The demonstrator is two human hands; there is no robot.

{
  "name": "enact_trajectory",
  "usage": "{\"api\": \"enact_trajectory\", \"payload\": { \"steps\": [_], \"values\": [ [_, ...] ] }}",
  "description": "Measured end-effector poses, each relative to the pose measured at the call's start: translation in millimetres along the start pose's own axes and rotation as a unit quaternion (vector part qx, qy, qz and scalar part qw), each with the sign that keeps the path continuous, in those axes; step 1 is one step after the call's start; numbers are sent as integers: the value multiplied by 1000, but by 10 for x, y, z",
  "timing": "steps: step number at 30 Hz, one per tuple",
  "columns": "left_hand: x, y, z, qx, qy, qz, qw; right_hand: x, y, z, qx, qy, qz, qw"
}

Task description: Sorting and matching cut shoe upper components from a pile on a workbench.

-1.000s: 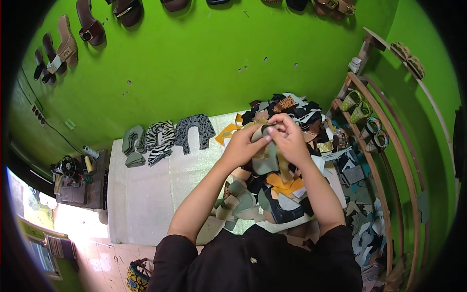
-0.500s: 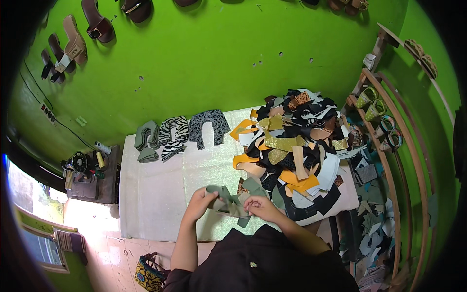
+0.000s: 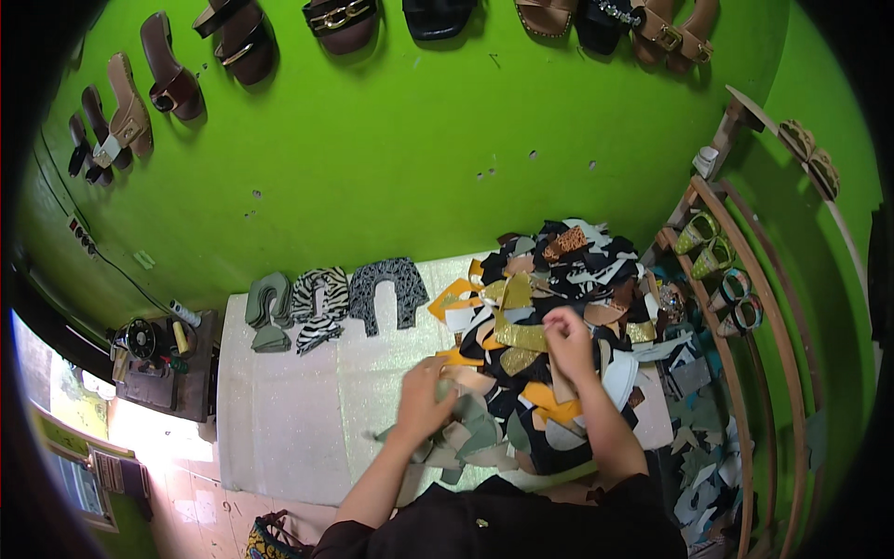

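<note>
- Right at the near edge of the tabletop (image 3: 289,419), right of centre, green scraps (image 3: 480,438) lie loose and overlapping.
- The left hand (image 3: 426,399) hangs over their left side, fingers bent in, fairly narrow; whether they pinch anything, I can't tell.
- Further in, the right hand (image 3: 570,340) is over the heap, fingers curled beside a gold strip (image 3: 523,337); no telling if they grip it.
- That mixed heap (image 3: 503,396) crowds toward the right edge, perhaps to leave working room: the open stretch runs from the left edge to the left hand.
- Far left corner now: green stack (image 3: 270,300), zebra-striped stack (image 3: 319,296), dark patterned arch (image 3: 386,284), lined along the far edge, seemingly sorted by material.
</note>
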State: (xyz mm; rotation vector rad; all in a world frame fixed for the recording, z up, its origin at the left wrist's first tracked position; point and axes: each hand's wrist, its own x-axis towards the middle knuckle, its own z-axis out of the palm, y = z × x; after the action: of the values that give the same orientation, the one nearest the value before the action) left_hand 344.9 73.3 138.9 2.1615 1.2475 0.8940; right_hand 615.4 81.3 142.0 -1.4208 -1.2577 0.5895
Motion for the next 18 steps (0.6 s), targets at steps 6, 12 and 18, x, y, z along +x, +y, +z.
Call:
{"api": "enact_trajectory", "payload": {
  "steps": [6, 12, 18],
  "values": [
    [492, 395, 717, 96, -97, 144, 980, 1151, 673, -234, -181, 49, -27, 982],
    [488, 214, 1180, 176, -175, 112, 962, 1448, 1189, 145, -528, -55, 109, 840],
    [500, 201, 1237, 161, -179, 115, 964, 1516, 1438, 222, -574, -11, 87, 814]
  ]
}}
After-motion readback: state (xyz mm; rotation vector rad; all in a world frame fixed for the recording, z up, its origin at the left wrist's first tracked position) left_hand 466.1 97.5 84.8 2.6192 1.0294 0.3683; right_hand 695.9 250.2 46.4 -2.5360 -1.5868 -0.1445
